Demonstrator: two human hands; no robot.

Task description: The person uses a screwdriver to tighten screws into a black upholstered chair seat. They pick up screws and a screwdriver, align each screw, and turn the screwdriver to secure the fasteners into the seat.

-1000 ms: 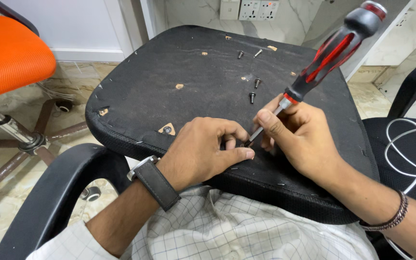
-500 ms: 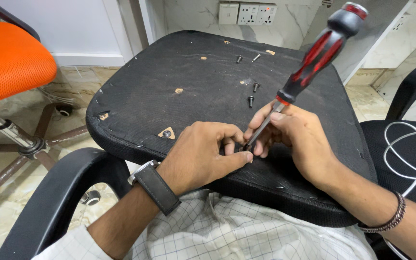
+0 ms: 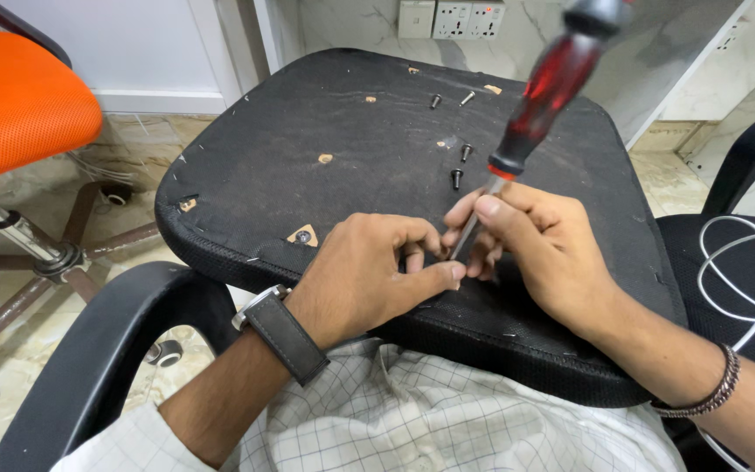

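Observation:
An upturned black chair seat (image 3: pixel 369 122) rests across my lap, its fabric underside facing up. My right hand (image 3: pixel 539 253) pinches the metal shaft of a red and black screwdriver (image 3: pixel 539 96), whose handle leans up and to the right. The tip stands on the seat near its front edge, hidden between my fingers. My left hand (image 3: pixel 364 275), with a dark watch on the wrist, has its thumb and fingers closed around the spot where the tip meets the seat. Whatever it pinches there is hidden. Several loose black screws (image 3: pixel 458 177) lie on the seat beyond my hands.
An orange office chair (image 3: pixel 15 114) with a star base stands at the left. A black armrest (image 3: pixel 89 367) curves at the lower left. Another black chair with a white cable (image 3: pixel 744 271) on it is at the right. Wall sockets (image 3: pixel 452 17) sit behind the seat.
The screwdriver handle has swung a little more upright and is blurred with motion. Both hands stay at the same spot on the seat.

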